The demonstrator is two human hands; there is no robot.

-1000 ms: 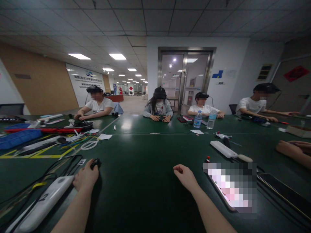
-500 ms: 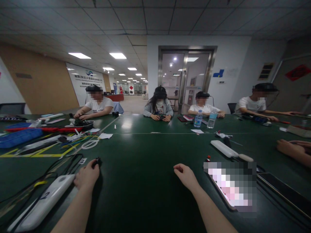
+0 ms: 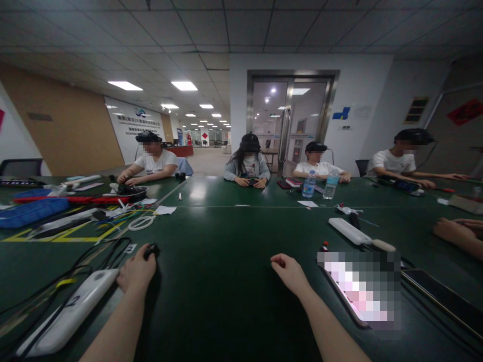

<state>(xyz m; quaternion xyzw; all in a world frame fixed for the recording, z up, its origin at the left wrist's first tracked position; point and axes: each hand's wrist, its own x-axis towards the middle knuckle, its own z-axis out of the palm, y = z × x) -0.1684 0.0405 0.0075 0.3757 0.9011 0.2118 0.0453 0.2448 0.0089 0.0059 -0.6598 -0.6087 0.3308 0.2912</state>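
My left hand (image 3: 136,270) rests on the green table (image 3: 226,261), fingers closed round a small black object (image 3: 151,249) that pokes out past its fingertips. A white power strip (image 3: 68,311) marked with a 2 lies just left of that hand, with black cables beside it. My right hand (image 3: 290,273) lies on the table near the middle, fingers curled loosely with nothing visible in them. A phone with a blurred screen (image 3: 358,291) sits to its right.
Another white power strip (image 3: 349,231) lies beyond the phone, a dark tablet (image 3: 441,296) at right. Blue trays (image 3: 30,211), wires and a white cable coil (image 3: 140,223) crowd the left. Several seated people and two water bottles (image 3: 319,185) line the far side; another person's hand (image 3: 456,232) rests at right.
The view has shifted slightly; both hands hold the same poses on the table.
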